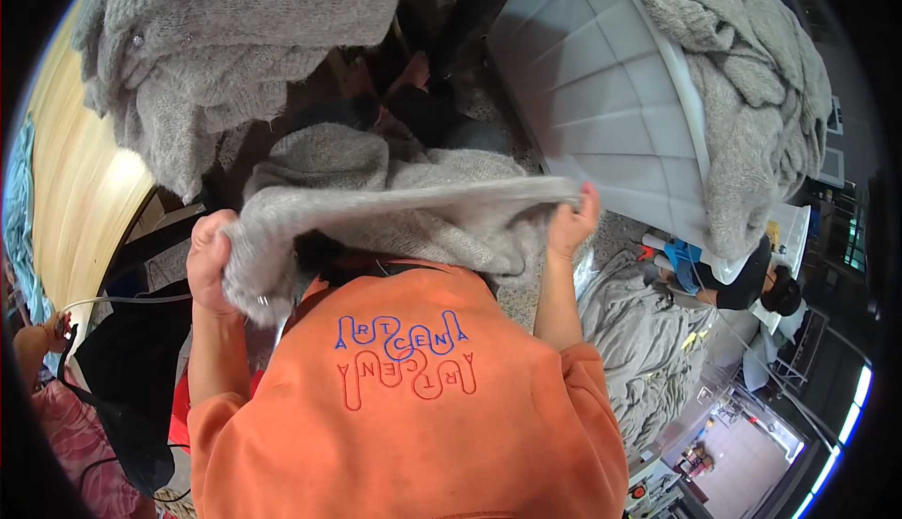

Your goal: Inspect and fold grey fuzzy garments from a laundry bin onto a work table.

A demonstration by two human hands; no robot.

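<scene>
Left hand (209, 261) is gripping the left end of a grey knit (413, 228), fingers curling into the fabric; right hand (571, 223) is pinching the right end near the edge. Knit is sitting mid-frame, its upper band stretching nearly straight between both hands and blurring slightly, the rest sagging in loose folds below and behind. Orange top (404, 434) is filling the lower centre. Upper left, a grey knit pile (225, 40) is lying on a wood table (89, 157) and hanging over its edge. Upper right, more grey fabric (742, 96) is draping over the rim of a pale bin (611, 96). Right of centre, below the bin, a grey heap (639, 350) is spreading out; a co-worker in black (747, 279) is leaning near it. Far left, blue cloth (21, 209) is hanging beside the table; black cloth (122, 406) is hanging lower left.
</scene>
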